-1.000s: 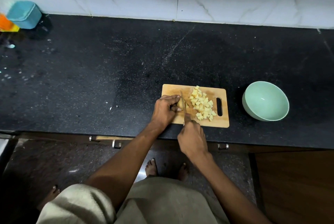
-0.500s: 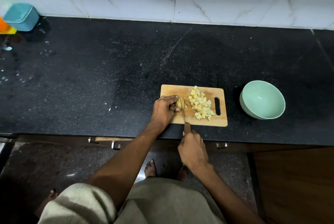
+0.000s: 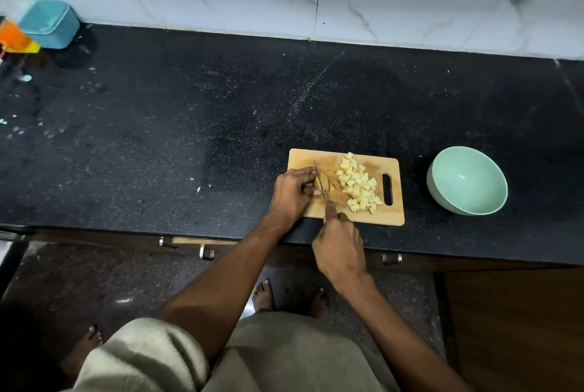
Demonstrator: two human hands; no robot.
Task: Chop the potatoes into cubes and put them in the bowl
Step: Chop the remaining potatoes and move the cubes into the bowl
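Black granite counter [image 3: 221, 126], wooden cutting board [image 3: 392, 217] at front edge, mint bowl [image 3: 467, 181] apart at right, unfilled. Left hand [image 3: 292, 194] pinching potato piece [image 3: 325, 184]; right hand [image 3: 339, 247] gripping knife [image 3: 320, 181]; cubes [image 3: 358, 184] heaped beside. Advisable: fingertips tucked, even cuts.

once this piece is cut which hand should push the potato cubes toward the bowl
Probably the right hand. It grips the knife beside the cube pile, on the side nearer the empty bowl. The left hand holds the uncut potato piece, farther away.
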